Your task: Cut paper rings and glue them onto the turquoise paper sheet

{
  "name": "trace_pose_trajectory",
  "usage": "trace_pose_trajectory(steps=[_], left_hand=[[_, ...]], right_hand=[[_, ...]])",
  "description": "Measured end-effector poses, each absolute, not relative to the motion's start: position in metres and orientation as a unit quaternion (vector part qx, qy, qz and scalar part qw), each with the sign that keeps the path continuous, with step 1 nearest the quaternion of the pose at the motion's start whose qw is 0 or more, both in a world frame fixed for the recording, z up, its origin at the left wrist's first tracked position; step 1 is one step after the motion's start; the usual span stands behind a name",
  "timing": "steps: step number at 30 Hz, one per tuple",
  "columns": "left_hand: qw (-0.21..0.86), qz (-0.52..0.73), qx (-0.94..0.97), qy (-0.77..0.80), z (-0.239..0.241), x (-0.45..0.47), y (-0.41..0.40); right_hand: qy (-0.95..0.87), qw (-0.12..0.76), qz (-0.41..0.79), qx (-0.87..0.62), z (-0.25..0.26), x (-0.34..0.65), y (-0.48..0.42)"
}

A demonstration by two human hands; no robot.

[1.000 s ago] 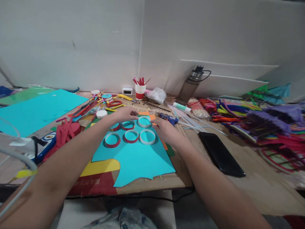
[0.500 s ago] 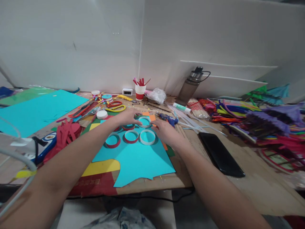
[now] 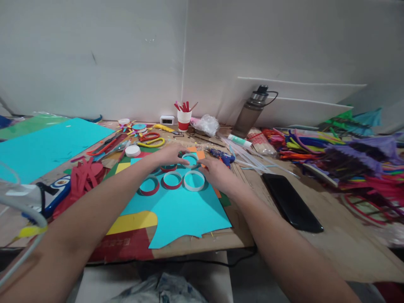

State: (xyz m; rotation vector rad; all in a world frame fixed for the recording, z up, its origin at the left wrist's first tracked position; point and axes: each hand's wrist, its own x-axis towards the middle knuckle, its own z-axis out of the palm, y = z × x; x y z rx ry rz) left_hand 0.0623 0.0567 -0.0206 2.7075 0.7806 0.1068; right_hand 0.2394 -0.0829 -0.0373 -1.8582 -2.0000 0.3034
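A turquoise paper sheet [image 3: 186,212] with an irregular front edge lies before me. On it stand several short paper rings: a white ring [image 3: 194,181], a red and white ring [image 3: 172,180], another red ring [image 3: 149,186] and more behind, partly covered by my left arm. At the far edge of the group, my left hand [image 3: 170,155] has its thumb and fingers at the left side of a white paper ring [image 3: 190,160]. My right hand [image 3: 216,171] pinches the same ring's right side with its fingertips, some of them hidden.
Around the sheet lie a glue gun [image 3: 222,156], scissors [image 3: 151,141], a white lid [image 3: 132,150], red paper strips [image 3: 85,174] and a black phone [image 3: 292,202]. Behind stand a paper cup [image 3: 184,120] and a bottle [image 3: 251,111]. Pipe cleaners [image 3: 303,143] are heaped on the right.
Both hands stay at the far white ring with hardly any movement. The whole view has shifted slightly.
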Motion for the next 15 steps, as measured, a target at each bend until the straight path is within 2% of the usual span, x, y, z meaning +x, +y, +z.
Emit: trace_pose_trajectory(steps=[9, 15], left_hand=[[0.138, 0.039, 0.955, 0.259, -0.022, 0.064, 0.055], [0.142, 0.04, 0.955, 0.258, -0.021, 0.063, 0.053]], right_hand=[[-0.721, 0.178, 0.101, -0.662, -0.042, 0.239, -0.081], [-0.687, 0.238, 0.081, -0.682, -0.025, 0.253, -0.082]])
